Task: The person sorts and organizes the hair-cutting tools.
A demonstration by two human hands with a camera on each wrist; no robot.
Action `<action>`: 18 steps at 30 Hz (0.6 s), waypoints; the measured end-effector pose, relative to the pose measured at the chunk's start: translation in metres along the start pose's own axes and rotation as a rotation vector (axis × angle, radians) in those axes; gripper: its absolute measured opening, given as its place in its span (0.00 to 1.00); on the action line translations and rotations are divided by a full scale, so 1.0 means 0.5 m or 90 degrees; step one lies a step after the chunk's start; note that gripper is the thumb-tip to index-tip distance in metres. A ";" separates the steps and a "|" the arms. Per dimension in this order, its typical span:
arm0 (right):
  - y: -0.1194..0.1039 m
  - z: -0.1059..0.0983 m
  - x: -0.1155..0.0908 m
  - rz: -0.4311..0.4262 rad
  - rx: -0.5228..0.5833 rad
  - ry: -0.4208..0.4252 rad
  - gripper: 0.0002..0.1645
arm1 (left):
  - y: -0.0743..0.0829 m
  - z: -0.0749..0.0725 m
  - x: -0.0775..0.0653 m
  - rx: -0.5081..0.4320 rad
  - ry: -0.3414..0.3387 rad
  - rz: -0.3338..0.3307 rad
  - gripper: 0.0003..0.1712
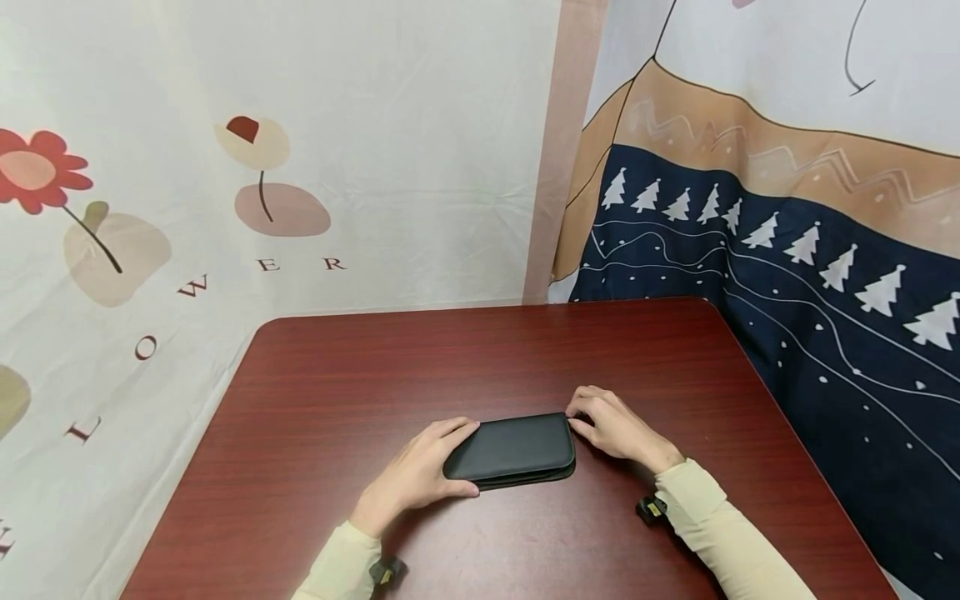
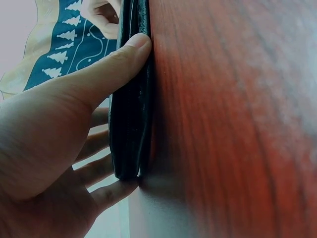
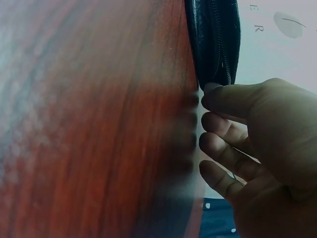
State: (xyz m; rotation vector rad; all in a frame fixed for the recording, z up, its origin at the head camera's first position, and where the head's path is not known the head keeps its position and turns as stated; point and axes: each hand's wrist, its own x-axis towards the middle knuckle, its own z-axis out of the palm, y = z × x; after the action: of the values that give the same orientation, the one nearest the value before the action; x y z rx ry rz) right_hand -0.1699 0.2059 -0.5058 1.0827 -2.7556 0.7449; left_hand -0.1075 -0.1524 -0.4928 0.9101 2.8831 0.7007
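A long black wallet (image 1: 517,450) with a rounded edge lies on the table, and a zipper (image 3: 218,39) runs along its side in the right wrist view. My left hand (image 1: 423,467) grips the wallet's left end, thumb along the near edge and fingers at the far side. In the left wrist view the thumb (image 2: 124,59) presses on the wallet's edge. At the far right corner my right hand (image 1: 615,423) pinches with thumb and forefinger. What lies between those fingertips is hidden; the other fingers (image 3: 218,144) are loosely bent below the thumb.
The table (image 1: 360,367) has a reddish-brown wood-grain top with rounded corners. Behind it hangs a pale cloth (image 1: 420,167) with flower prints, and to the right a dark blue cloth (image 1: 810,333) with white trees. A small dark device (image 1: 651,510) sits at the right wrist.
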 end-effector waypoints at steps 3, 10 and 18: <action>0.000 0.000 0.000 -0.004 0.001 -0.002 0.08 | 0.000 0.000 0.000 -0.001 0.001 0.000 0.56; 0.001 0.002 0.002 -0.028 0.004 0.001 0.09 | 0.000 0.001 -0.001 -0.002 0.000 -0.003 0.56; 0.000 0.000 0.000 -0.051 0.004 0.012 0.14 | 0.002 0.002 -0.001 -0.001 0.005 -0.007 0.55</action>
State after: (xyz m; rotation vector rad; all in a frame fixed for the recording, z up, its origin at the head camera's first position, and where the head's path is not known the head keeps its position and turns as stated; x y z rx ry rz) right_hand -0.1700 0.2059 -0.5060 1.1738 -2.6780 0.7500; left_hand -0.1063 -0.1516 -0.4932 0.8917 2.8922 0.7080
